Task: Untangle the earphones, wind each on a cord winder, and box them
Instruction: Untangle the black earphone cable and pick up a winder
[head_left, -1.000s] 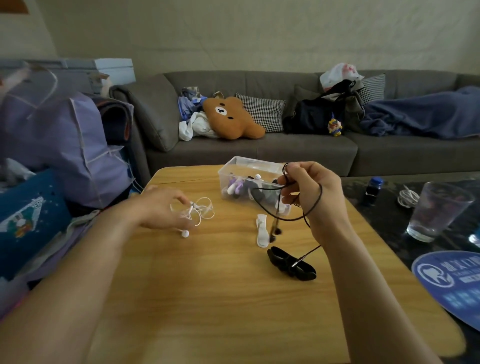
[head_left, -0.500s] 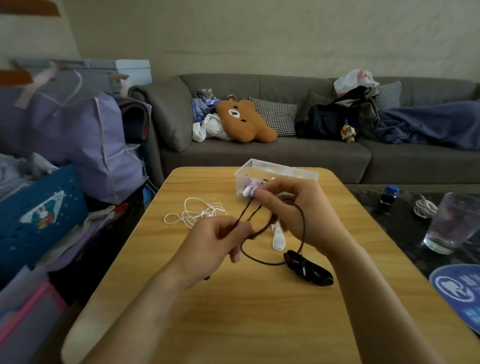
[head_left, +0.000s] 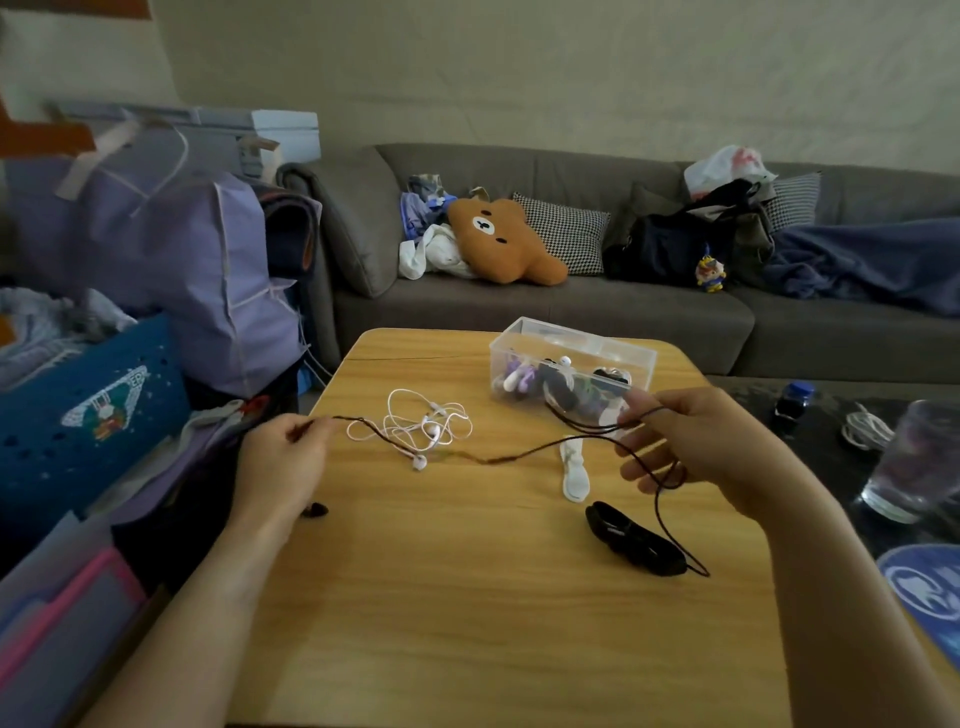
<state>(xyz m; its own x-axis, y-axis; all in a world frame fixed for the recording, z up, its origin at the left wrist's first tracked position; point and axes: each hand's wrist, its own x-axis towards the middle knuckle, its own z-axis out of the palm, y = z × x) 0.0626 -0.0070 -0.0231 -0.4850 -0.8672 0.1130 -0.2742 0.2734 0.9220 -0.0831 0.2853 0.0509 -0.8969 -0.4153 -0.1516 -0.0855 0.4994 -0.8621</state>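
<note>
Over the wooden desk (head_left: 467, 597), in the single head view: a black earphone cord (head_left: 498, 459) stretched between two hands. Left hand (head_left: 283, 462) out at the desk's left edge, fingers curled, pinching one end of the cord, a dark earbud (head_left: 316, 511) dangling below the wrist. Right hand (head_left: 691, 447) over the right side, fingers partly curled and loosely gathering several loops of the same cord; from there one strand trailing down to the black cord winder (head_left: 631, 538) lying on the desk. White earphones (head_left: 421, 428) in a loose tangle at desk centre, untouched; white cord winder (head_left: 574, 470) flat just right of them; clear box (head_left: 571, 376) at the far edge, already holding several wound sets. Step in hand, by the look of it: untangling the black pair, drawing the cord out straight. Next move likely calling for freeing the remaining loops at the right hand, then laying the straightened cord onto the black winder and wrapping it evenly, without snagging the white tangle beneath. Against half a second ago: hands then close together at desk centre over a single hanging loop, now pulled well apart with the cord nearly taut; a second ago the left hand down at the white earphones, now off them.
</note>
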